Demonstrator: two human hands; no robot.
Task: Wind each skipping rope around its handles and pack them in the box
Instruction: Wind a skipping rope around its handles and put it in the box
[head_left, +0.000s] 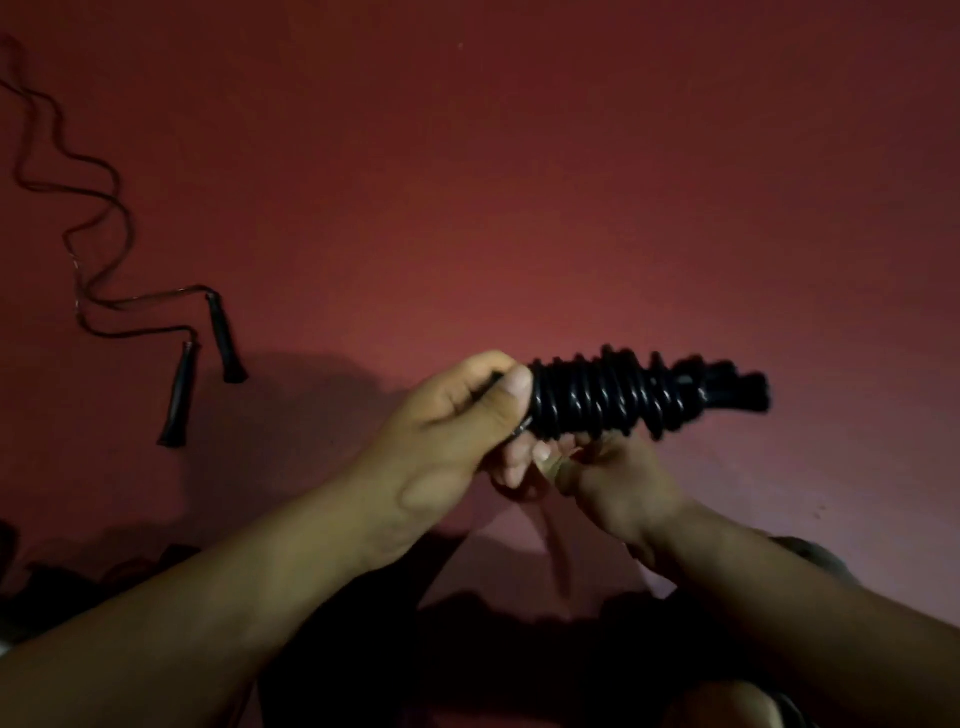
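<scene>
Black rope coils (613, 397) are sitting tight around the handles, gripped at one end by the left hand (457, 415); the right hand (618, 483), fingers curled beneath, should be tucking the tail in snugly.

Left forearm: enters from 7 o'clock, reaching toward centre, bare.
Left hand (457, 410): curled, thumb on top pointing to 3 o'clock, gripping the near end of the wound rope bundle (623, 397).
Right forearm: enters from 4 o'clock, angled up toward 11 o'clock.
Right hand (618, 478): below the bundle, at 5 o'clock from the left hand, fingers curled upward under the coils; exact grip blurred.
</scene>
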